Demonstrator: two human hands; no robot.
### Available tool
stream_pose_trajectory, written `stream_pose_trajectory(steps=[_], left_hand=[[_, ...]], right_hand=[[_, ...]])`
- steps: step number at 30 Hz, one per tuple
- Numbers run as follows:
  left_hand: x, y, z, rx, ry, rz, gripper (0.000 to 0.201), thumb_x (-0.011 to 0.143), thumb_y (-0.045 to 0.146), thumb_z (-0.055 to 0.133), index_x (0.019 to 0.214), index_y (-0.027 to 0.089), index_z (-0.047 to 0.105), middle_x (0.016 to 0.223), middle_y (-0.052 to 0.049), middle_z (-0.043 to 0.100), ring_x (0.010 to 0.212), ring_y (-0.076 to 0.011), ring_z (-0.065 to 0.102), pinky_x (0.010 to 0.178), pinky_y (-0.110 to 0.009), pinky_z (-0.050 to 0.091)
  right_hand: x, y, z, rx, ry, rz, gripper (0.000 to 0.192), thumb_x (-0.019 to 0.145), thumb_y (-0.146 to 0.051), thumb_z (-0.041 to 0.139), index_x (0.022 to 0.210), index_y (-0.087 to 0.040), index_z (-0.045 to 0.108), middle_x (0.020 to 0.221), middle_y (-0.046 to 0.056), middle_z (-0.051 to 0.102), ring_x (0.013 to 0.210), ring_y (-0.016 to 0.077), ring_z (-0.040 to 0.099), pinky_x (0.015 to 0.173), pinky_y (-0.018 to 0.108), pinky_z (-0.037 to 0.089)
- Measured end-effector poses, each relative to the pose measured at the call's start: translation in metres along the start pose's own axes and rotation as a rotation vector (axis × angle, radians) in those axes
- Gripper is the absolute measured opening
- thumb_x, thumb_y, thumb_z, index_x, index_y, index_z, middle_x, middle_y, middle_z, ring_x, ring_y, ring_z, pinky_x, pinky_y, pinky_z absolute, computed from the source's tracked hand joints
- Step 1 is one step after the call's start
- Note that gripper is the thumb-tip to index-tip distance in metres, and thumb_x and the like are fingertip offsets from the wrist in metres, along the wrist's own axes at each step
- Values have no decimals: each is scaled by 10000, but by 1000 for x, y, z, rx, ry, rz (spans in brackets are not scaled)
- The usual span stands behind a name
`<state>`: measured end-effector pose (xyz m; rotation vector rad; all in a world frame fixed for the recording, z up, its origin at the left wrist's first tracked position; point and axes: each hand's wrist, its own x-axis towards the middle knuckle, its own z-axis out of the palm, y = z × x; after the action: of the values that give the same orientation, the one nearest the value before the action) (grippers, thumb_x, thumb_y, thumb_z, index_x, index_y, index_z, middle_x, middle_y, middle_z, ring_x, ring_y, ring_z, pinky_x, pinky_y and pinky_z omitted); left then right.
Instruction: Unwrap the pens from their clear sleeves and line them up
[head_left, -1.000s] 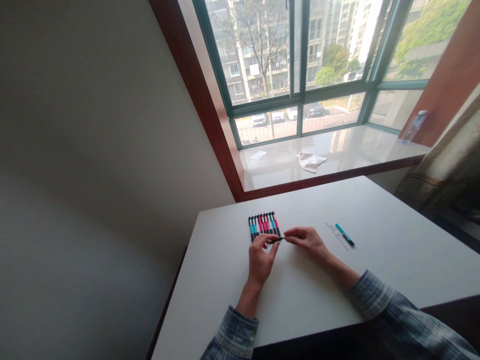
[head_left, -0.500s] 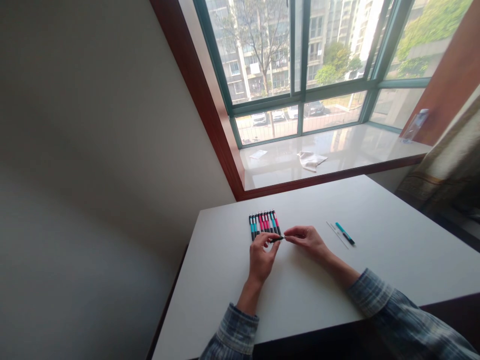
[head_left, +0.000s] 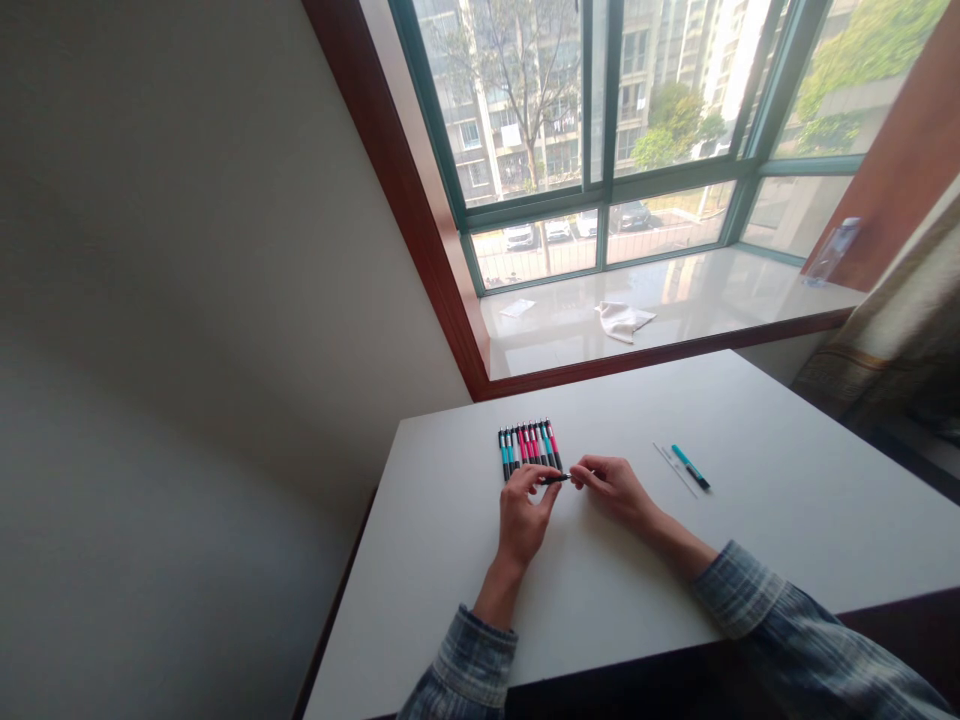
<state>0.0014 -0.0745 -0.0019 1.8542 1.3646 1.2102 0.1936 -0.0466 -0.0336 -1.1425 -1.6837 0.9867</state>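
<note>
My left hand (head_left: 523, 515) and my right hand (head_left: 613, 485) meet over the white table (head_left: 735, 560), both pinching one small dark pen (head_left: 556, 479) held level between their fingertips. Just beyond my left hand lies a neat row of several pens (head_left: 528, 446) with red and teal barrels, side by side. To the right of my right hand rest a single teal pen (head_left: 689, 467) and a thin clear refill (head_left: 673, 469) beside it.
A white window sill (head_left: 675, 310) runs behind the table, with a crumpled cloth (head_left: 621, 321), a small paper (head_left: 516, 308) and a plastic bottle (head_left: 829, 252) on it. A grey wall stands to the left. A curtain (head_left: 892, 330) hangs at the right.
My right hand has slid slightly left toward my left hand, closing the gap along the dark pen. The pens on the table have not moved.
</note>
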Motion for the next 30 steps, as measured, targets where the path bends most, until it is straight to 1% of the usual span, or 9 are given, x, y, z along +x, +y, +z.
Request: stream_pose_trajectory(steps=[5,7,9,11,14,17,24,27,30], left_hand=[[0,1,0,16,-3,1,86,888,228,702,952,245,759,976,-31,750,889,-198,648,729,-313,470],[0,1,0,16,2,-2,87,889,223,700,951,246,756,978,-29,750,882,-197,648,729,-314,470],[1,1,0,10,5,-6,83,894,227,694,948,243,754,985,-32,749,883,-198,650,730,-317,471],[1,0,1,3,5,-12,83,896,231,691,950,241,753,990,-34,748,884,-199,652,731,-319,473],[0,-2,1,1,3,-18,89,891,224,693,955,240,753,988,-34,746,863,-194,648,732,-320,475],[0,-3,1,8,3,-10,86,891,220,693,952,241,751,987,-34,745,863,-193,646,731,-319,476],[0,3,1,24,-33,52,79,899,223,695,943,250,754,972,-39,732,919,-206,641,721,-314,479],[1,4,1,17,-28,54,86,895,218,700,951,250,755,973,-40,735,914,-207,640,724,-317,479],[1,2,0,4,-7,32,79,895,231,703,953,247,755,974,-40,742,898,-207,644,723,-319,476]], right_hand=[[0,-7,-4,-12,-17,4,515,1013,-536,466,706,-183,681,710,27,706,659,166,601,665,278,428],[-1,-8,-5,33,-9,10,426,993,-536,511,837,-191,705,747,25,712,672,169,612,657,278,444],[-2,-8,-4,99,-5,11,334,932,-521,622,1018,-206,692,786,18,711,682,170,617,639,274,462],[-2,-8,-3,145,-6,-3,343,881,-490,696,1084,-215,669,811,15,706,697,170,618,630,271,472],[-3,-6,-1,151,-3,-23,273,884,-465,692,981,-210,690,804,16,698,716,169,618,647,275,478],[-3,-7,-1,132,-11,-13,270,899,-471,679,926,-204,705,798,14,703,716,168,618,662,276,476],[0,-4,-3,-56,-14,-44,511,1001,-530,505,668,-181,673,683,15,639,649,157,556,660,287,408],[0,-5,-4,-24,-17,-47,504,1017,-532,467,727,-183,687,721,21,655,674,162,572,674,287,427],[-1,-8,-3,75,-13,-28,345,949,-531,601,951,-196,686,813,24,676,734,175,605,649,271,459]])
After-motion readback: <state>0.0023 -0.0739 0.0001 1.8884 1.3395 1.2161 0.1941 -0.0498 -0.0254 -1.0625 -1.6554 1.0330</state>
